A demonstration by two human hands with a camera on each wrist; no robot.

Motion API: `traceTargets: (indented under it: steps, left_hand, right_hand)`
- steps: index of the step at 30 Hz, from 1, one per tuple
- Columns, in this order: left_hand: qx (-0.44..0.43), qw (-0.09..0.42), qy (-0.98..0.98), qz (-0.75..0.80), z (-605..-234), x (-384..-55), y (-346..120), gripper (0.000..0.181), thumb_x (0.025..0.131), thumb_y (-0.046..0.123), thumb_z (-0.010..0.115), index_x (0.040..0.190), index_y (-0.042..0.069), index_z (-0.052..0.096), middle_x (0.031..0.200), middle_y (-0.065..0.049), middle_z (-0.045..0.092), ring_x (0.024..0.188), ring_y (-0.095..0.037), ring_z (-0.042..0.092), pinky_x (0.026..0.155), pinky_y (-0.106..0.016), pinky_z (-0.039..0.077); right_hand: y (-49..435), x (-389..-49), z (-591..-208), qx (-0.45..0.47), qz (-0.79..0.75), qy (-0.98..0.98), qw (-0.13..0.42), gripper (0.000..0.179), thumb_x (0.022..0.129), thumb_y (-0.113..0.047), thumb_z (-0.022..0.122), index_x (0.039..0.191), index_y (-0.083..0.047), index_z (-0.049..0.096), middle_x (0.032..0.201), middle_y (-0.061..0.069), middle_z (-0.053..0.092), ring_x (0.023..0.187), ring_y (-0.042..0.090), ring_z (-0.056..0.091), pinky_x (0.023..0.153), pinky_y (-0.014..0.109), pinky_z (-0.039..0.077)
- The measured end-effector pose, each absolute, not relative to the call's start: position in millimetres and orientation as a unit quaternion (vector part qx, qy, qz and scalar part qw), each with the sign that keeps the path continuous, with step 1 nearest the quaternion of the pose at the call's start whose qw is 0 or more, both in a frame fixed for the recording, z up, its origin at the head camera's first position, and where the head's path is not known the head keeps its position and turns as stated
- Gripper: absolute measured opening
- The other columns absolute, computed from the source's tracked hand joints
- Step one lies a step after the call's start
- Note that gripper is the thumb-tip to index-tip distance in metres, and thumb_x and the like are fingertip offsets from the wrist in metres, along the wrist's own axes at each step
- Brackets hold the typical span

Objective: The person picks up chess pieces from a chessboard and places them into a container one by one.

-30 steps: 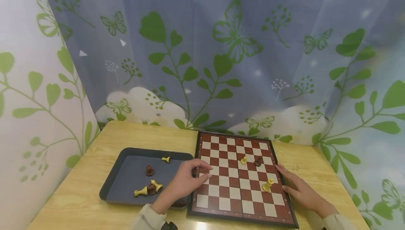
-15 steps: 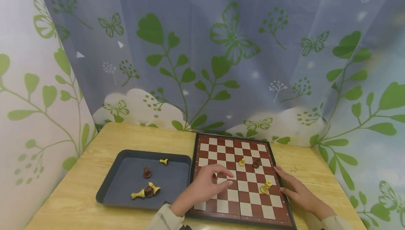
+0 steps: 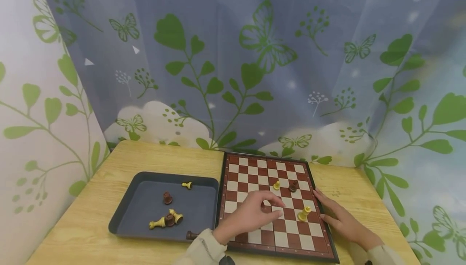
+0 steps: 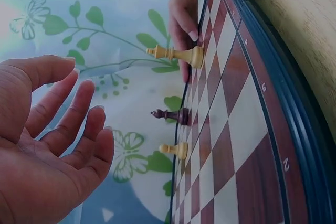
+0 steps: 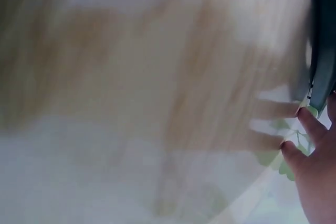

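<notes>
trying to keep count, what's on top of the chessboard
On the chessboard stand a yellow pawn, a dark piece and a tall yellow piece. The left hand covers part of it; from the head view, anything there can't be seen.

The chessboard [image 4: 231, 121] carries a white 2 [image 4: 286, 164] and 3 [image 4: 263, 86] along its border [image 4: 282, 132]; other marks [image 4: 246, 42] there are too small to read.

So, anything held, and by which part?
Nothing: the left hand is empty; the right hand touches the checkered red-and-white chessboard at its edge.

Five yellow chess pieces [image 3: 303, 215], four dark pieces [image 3: 293, 187], one chessboard [image 3: 255, 182], one tray [image 3: 138, 206] and two hands [image 3: 252, 211] are visible.
</notes>
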State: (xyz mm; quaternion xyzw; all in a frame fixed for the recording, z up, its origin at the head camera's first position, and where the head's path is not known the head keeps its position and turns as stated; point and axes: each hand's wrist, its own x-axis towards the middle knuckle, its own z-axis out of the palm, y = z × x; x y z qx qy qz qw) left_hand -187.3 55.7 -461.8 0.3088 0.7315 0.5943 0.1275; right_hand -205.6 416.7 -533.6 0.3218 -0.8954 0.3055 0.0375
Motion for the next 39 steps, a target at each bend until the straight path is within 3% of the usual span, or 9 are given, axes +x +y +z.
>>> traceTargets:
  steps: [8, 14, 18, 22, 26, 33, 39]
  left_hand:
    - [0.320, 0.142, 0.736, 0.579, -465, -193, 65, 0.012, 0.097, 0.016, 0.071, 0.106, 0.015, 0.077, 0.109, 0.008, 0.070, 0.082, -0.001, 0.055, 0.063, -0.019, 0.047]
    - [0.331, 0.144, 0.753, 0.551, -469, -201, 79, 0.014, 0.098, 0.018, 0.070, 0.110, 0.013, 0.076, 0.113, 0.004, 0.073, 0.102, -0.008, 0.064, 0.087, -0.024, 0.053]
    - [0.326, 0.158, 0.756, 0.545, -473, -208, 92, 0.018, 0.098, 0.017, 0.070, 0.114, 0.010, 0.074, 0.115, 0.001, 0.072, 0.105, -0.013, 0.065, 0.088, -0.024, 0.052]
    - [0.323, 0.175, 0.758, 0.539, -480, -215, 106, 0.020, 0.097, 0.014, 0.070, 0.117, 0.008, 0.074, 0.113, -0.002, 0.072, 0.099, -0.007, 0.065, 0.084, -0.021, 0.053]
    - [0.322, 0.182, 0.758, 0.537, -485, -219, 117, 0.021, 0.097, 0.013, 0.070, 0.117, 0.008, 0.073, 0.115, 0.002, 0.071, 0.094, -0.001, 0.064, 0.080, -0.017, 0.054]
    - [0.329, 0.176, 0.774, 0.512, -487, -224, 132, 0.023, 0.096, 0.014, 0.072, 0.118, 0.007, 0.072, 0.113, 0.001, 0.071, 0.101, -0.012, 0.068, 0.082, -0.015, 0.053]
    - [0.334, 0.177, 0.783, 0.494, -488, -229, 139, 0.024, 0.095, 0.017, 0.074, 0.118, 0.009, 0.073, 0.107, 0.006, 0.072, 0.099, -0.008, 0.068, 0.083, -0.017, 0.052]
  right_hand:
    - [416, -207, -533, 0.324, 0.282, -0.901, 0.051, 0.063, 0.100, -0.006, 0.060, 0.156, 0.006, 0.032, 0.165, 0.016, 0.025, 0.146, -0.015, 0.008, 0.111, 0.001, 0.010]
    - [417, -209, -533, 0.312, 0.274, -0.908, 0.048, 0.063, 0.101, -0.010, 0.060, 0.157, 0.002, 0.033, 0.160, 0.029, 0.031, 0.146, -0.015, 0.008, 0.109, 0.000, 0.010]
    - [417, -210, -533, 0.309, 0.263, -0.912, 0.056, 0.063, 0.101, -0.010, 0.061, 0.157, 0.000, 0.033, 0.159, 0.029, 0.032, 0.145, -0.015, 0.009, 0.109, -0.001, 0.010]
    - [417, -209, -533, 0.310, 0.259, -0.913, 0.061, 0.063, 0.101, -0.010, 0.061, 0.157, 0.001, 0.034, 0.160, 0.028, 0.033, 0.145, -0.014, 0.009, 0.109, 0.000, 0.010]
    - [417, -208, -535, 0.307, 0.264, -0.913, 0.054, 0.063, 0.102, -0.012, 0.061, 0.157, 0.001, 0.033, 0.158, 0.031, 0.034, 0.146, -0.012, 0.011, 0.108, -0.001, 0.011]
    - [418, -208, -535, 0.304, 0.254, -0.916, 0.057, 0.063, 0.102, -0.012, 0.061, 0.157, 0.000, 0.034, 0.157, 0.031, 0.035, 0.145, -0.008, 0.014, 0.107, -0.001, 0.012]
    - [416, -206, -533, 0.291, 0.257, -0.920, 0.049, 0.063, 0.102, -0.014, 0.061, 0.158, -0.002, 0.034, 0.156, 0.032, 0.036, 0.146, -0.001, 0.017, 0.107, -0.002, 0.011]
